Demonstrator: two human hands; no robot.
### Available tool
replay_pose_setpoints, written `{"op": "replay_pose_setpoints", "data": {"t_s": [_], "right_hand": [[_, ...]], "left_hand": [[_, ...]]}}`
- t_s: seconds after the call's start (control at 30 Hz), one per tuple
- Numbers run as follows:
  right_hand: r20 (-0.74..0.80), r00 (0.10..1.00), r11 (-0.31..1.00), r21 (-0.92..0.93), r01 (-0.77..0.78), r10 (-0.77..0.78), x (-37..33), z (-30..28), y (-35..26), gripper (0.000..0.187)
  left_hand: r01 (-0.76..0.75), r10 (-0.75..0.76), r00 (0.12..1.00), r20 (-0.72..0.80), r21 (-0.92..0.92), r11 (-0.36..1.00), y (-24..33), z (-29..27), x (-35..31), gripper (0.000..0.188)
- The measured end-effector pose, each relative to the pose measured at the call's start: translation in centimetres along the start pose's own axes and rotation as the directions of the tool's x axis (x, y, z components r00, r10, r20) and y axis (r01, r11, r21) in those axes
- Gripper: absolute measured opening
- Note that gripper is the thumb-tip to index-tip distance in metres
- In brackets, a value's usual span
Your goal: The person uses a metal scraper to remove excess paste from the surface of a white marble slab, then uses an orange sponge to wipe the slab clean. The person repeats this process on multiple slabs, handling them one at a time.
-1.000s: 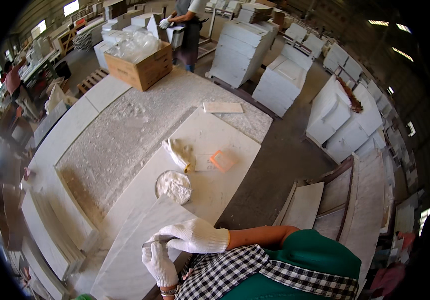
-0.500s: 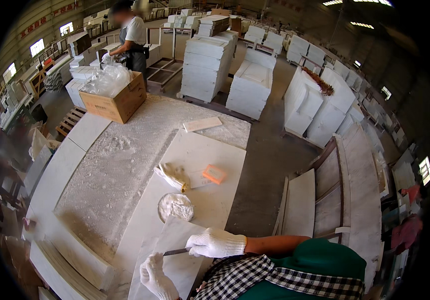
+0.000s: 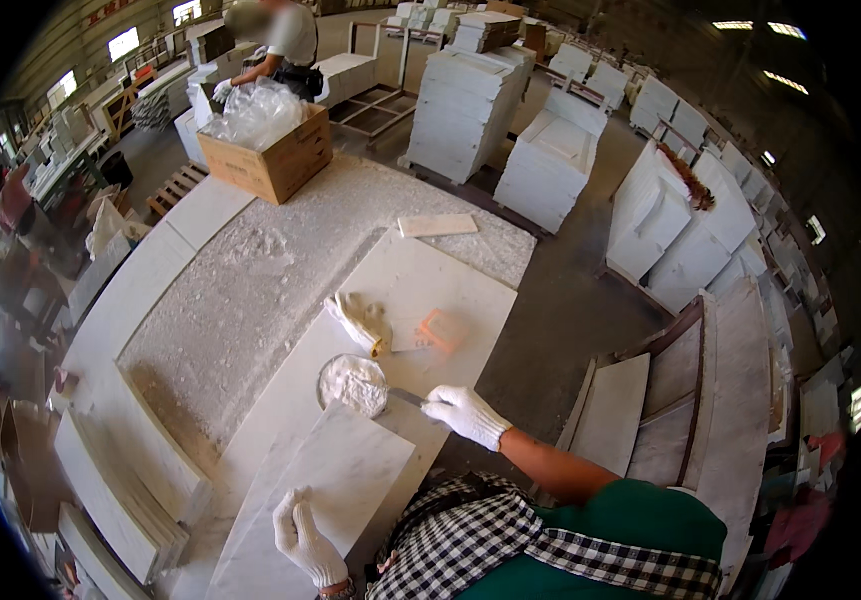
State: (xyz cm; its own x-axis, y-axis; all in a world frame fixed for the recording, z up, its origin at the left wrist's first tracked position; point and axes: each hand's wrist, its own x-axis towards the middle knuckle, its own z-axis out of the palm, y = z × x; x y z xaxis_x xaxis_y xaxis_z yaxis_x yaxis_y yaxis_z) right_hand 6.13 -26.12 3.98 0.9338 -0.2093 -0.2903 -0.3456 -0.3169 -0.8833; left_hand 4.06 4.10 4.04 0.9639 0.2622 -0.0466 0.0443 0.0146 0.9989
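Note:
My right hand (image 3: pixel 466 413), in a white knitted glove, grips a thin dark metal spatula (image 3: pixel 406 397). The spatula's tip reaches the edge of a round bowl (image 3: pixel 325 378) filled with white paste (image 3: pixel 356 385). Below the bowl lies a pale grey-veined marble slab (image 3: pixel 351 460). Over the slab's near left part is my left hand (image 3: pixel 308 540), also gloved, its fingers loosely stretched and nothing seen in them. Beyond the bowl are a spare pair of white gloves (image 3: pixel 361 322) and an orange-and-white small box (image 3: pixel 446 330).
A cardboard box (image 3: pixel 271 160) with clear plastic stands at the far left table corner. A narrow pale strip (image 3: pixel 438 225) lies at the back. Curved stone pieces (image 3: pixel 116 490) line the left. Stone stacks (image 3: pixel 461 110) stand behind; a person (image 3: pixel 291 45) works beyond the box.
My right hand has moved away from my left with the spatula, forward and right to the bowl. My left hand's fingers have loosened near the slab. The view has shifted.

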Motion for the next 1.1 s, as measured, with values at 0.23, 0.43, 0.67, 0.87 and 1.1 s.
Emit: {"op": "replay_pose_setpoints", "data": {"t_s": [0.23, 0.43, 0.67, 0.87, 1.1], "right_hand": [[-0.009, 0.997, 0.973, 0.219, -0.074, 0.078, 6.5, 2.2, 2.8, 0.024], [-0.013, 1.000, 0.965, 0.262, 0.023, -0.020, 9.0, 2.5, 3.1, 0.020], [0.087, 0.996, 0.978, 0.207, -0.039, 0.021, 8.3, 3.9, 3.2, 0.027], [-0.028, 1.000, 0.903, 0.430, 0.002, 0.011, 9.3, 5.9, 3.4, 0.025], [0.007, 0.989, 0.878, 0.462, 0.125, -0.144, 12.5, 7.1, 2.2, 0.020]], "left_hand": [[-0.109, 0.111, 0.993, -0.046, 0.057, 0.992, -1.2, -2.7, -2.6, 0.041], [-0.036, 0.054, 0.971, -0.234, 0.080, 0.996, -0.8, -1.5, -4.8, 0.044], [-0.001, 0.043, 0.819, -0.572, 0.073, 0.997, -1.1, -5.7, -7.8, 0.042], [-0.036, 0.169, 0.685, -0.709, 0.199, 0.979, 1.1, -8.8, -7.8, 0.035], [0.194, 0.339, 0.388, -0.857, 0.436, 0.879, 3.9, -13.5, -5.5, 0.065]]}}
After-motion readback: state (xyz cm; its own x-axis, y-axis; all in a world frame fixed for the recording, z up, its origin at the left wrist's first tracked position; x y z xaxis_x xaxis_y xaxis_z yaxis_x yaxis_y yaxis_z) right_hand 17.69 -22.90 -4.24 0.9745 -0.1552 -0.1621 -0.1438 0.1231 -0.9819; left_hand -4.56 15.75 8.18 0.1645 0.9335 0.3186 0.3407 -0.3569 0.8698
